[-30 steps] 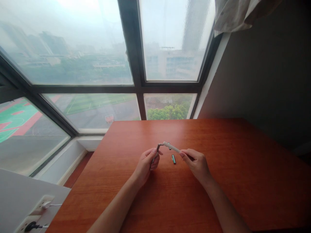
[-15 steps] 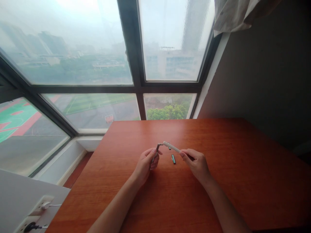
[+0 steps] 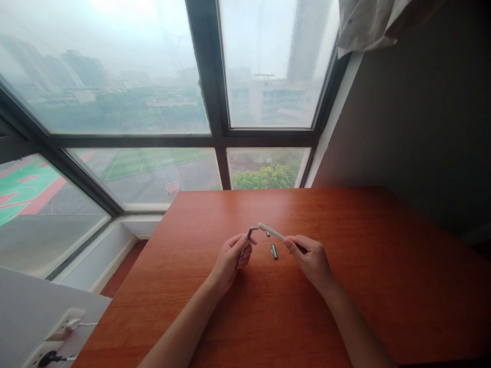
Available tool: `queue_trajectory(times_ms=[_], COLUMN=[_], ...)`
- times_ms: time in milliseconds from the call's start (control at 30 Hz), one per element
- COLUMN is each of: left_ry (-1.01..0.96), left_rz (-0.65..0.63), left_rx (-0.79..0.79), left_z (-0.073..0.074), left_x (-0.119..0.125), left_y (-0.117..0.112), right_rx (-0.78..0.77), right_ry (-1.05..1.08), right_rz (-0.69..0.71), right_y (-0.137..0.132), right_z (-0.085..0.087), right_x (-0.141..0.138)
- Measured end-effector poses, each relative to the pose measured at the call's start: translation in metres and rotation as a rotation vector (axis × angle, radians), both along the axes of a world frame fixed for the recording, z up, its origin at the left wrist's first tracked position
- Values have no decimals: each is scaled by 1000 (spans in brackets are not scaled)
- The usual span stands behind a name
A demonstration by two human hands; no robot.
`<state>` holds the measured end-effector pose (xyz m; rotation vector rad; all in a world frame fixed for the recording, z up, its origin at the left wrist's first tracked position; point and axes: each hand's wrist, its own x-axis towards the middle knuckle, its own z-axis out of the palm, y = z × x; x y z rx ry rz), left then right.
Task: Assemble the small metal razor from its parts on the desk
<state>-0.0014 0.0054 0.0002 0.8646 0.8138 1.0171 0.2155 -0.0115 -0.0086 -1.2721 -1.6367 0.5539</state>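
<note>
My left hand (image 3: 232,255) is closed around a dark, slim razor handle (image 3: 250,232), whose bent neck points to the right and bears no blade head. In my right hand (image 3: 309,255) is a white toothbrush (image 3: 273,233), pinched near its lower end, with its head reaching left to the razor's tip. Whether the two touch or sit slightly apart I cannot tell. Between my hands a small black-and-green razor cartridge (image 3: 273,251) lies on the table. A second razor cartridge (image 3: 267,234) is farther back, partly hidden behind the toothbrush.
The reddish-brown wooden table (image 3: 383,266) stretches under both arms to a large window (image 3: 220,141). A dark wall (image 3: 406,117) rises on the right. At lower left, plugs and cords hang from a wall socket (image 3: 65,324).
The toothbrush head has turned very slightly beside the razor's neck. Both hands and the cartridges are otherwise in the same places.
</note>
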Motion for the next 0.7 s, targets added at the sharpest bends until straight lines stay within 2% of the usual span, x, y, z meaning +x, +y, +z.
queue_trajectory(times_ms=[700], left_ry=[-28], left_rz=[4], left_rx=[25], left_z=[-4], left_x=[0], left_y=[1], right_rx=[-32], right_ry=[11], right_rz=[13], right_y=[0], right_z=[-2], right_x=[0])
